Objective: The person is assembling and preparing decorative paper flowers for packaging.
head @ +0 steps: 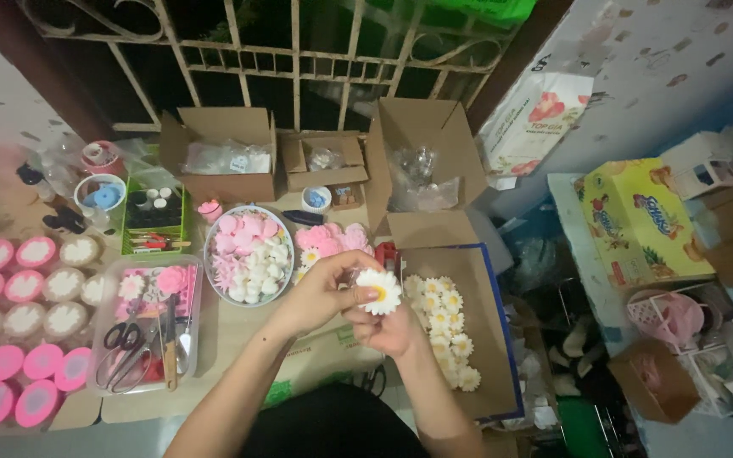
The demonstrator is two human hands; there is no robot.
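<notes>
Both my hands meet over the middle of the work surface, holding one white daisy (380, 290) with a yellow centre. My left hand (320, 293) grips it from the left with thumb and fingers. My right hand (390, 329) supports it from below. Just to the right lies a flat cardboard box lid (477, 280) with a row of several similar white daisies (447, 322). To the left stands a round bowl (248, 254) of pink and white flower pieces.
A clear plastic tray (148, 326) holds scissors and tools at the left. Pink and white round lidded pots (23, 331) fill the far left. Open cardboard boxes (222, 153) line the back by a metal window grille. A yellow printed carton (638, 220) sits at the right.
</notes>
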